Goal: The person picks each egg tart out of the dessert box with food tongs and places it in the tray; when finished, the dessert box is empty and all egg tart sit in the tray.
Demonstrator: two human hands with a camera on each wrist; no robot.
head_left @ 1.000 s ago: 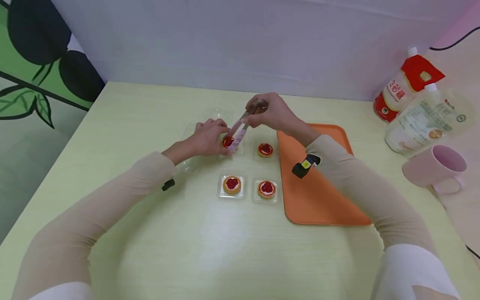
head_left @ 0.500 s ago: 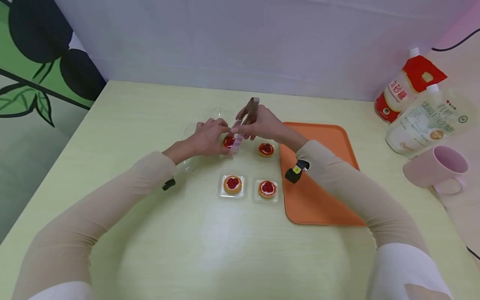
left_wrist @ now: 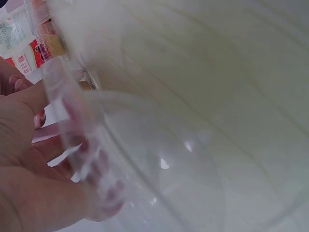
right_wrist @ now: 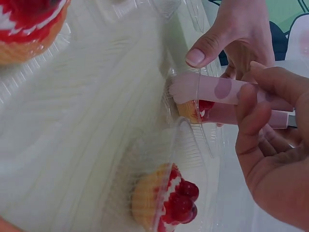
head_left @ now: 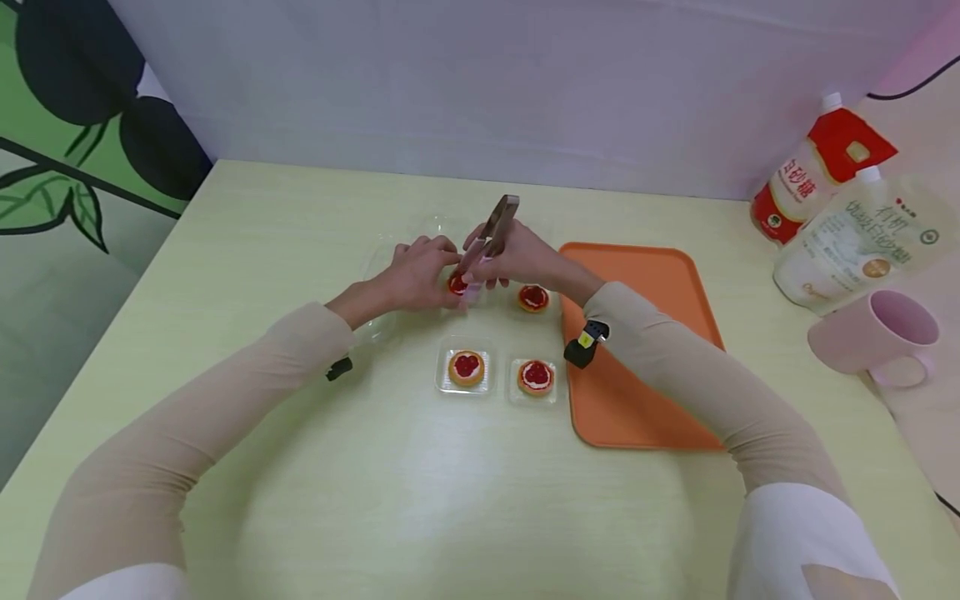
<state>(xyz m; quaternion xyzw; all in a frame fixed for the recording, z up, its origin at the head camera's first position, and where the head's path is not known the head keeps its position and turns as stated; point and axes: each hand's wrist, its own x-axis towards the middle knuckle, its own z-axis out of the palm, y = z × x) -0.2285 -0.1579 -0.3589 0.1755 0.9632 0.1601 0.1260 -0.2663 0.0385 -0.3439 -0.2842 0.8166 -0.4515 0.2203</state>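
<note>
My right hand (head_left: 517, 257) grips metal tongs (head_left: 501, 223) with pink tips, which point down into a clear plastic box. Between the tips, in the right wrist view, a small tart (right_wrist: 187, 111) with red topping and a golden crust sits in that box. My left hand (head_left: 418, 275) holds the same clear box (right_wrist: 169, 99) at its sides, thumb on one side and fingers on the other. An open clear lid (left_wrist: 164, 159) spreads beside the left hand in its wrist view. My hands partly hide the tart in the head view.
More tarts rest in clear boxes: one to the right (head_left: 533, 298), two nearer, a left tart (head_left: 467, 368) and a right tart (head_left: 536, 377). An orange tray (head_left: 637, 400) lies beside them. Sugar bags (head_left: 855, 242) and a pink mug (head_left: 847, 337) stand far right.
My right hand has moved down and left, lowering the tongs' tips further about the tart, and its grip now sits lower on the tongs. The left hand stays in place.
</note>
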